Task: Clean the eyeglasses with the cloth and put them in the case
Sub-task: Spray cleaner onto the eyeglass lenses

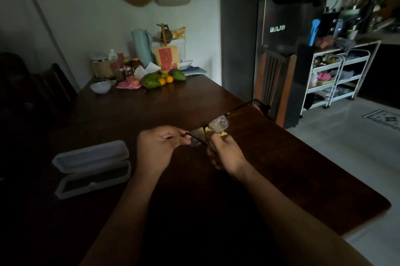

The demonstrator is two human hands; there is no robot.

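Observation:
Dark-framed eyeglasses are held above the dark wooden table, one temple arm stretching up to the right. My left hand pinches the frame's left end. My right hand holds a yellow cloth against the glasses near the bridge; most of the cloth is hidden by the fingers and lens. A white eyeglasses case lies open on the table to the left of my hands, its dark lining showing.
At the table's far end stand a white bowl, jars, a pale jug, mangoes and oranges. A wooden chair stands at the right edge, with a fridge and white shelf cart beyond.

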